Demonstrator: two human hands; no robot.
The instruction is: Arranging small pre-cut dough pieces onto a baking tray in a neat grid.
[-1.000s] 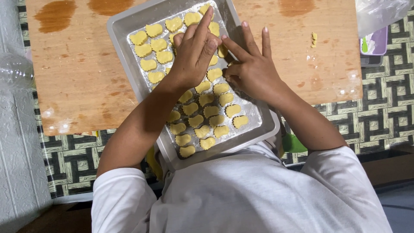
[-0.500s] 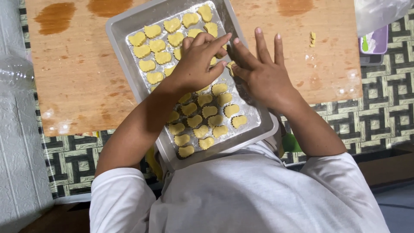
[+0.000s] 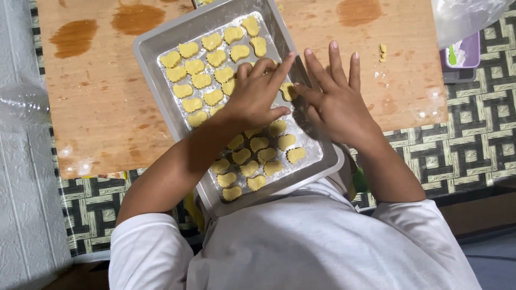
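About thirty yellow heart-shaped dough pieces [image 3: 194,66] fill one grey metal baking tray [image 3: 156,44]. Left hand [image 3: 257,96] and right hand [image 3: 336,102], fingers spread, meet over one piece [image 3: 287,91] mid-tray.

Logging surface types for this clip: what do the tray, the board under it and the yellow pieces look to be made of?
Tray: likely metal, dull silver sheen, pressed rim. Board: wood, visible grain, darker damp-looking patches. Yellow pieces: apparently soft raw dough, matte, cut into shapes.
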